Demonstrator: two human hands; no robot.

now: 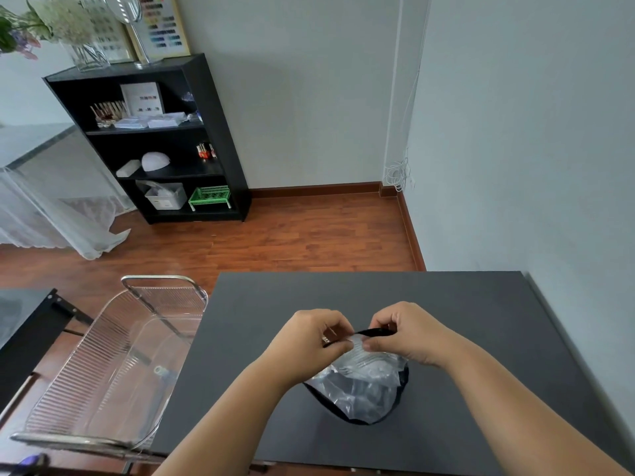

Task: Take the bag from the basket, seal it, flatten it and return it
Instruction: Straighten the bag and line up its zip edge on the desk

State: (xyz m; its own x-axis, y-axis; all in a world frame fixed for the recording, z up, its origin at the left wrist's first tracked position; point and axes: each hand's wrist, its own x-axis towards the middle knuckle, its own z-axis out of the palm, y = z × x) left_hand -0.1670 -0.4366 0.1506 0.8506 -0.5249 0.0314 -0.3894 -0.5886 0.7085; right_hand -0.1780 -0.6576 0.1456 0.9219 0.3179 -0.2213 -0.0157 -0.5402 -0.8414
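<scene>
A clear plastic bag with something dark inside is held above the dark grey table, near its middle. My left hand and my right hand both pinch the bag's top edge, fingertips almost touching at the centre of that edge. The bag's body hangs down toward me, crumpled and puffy. The clear plastic basket stands to the left of the table, its inside nearly bare apart from a small object on its bottom.
A black shelf unit stands against the far wall with boxes, a green crate and bottles. A black frame lies left of the basket. The wall runs close along the table's right side. Wooden floor lies beyond the table.
</scene>
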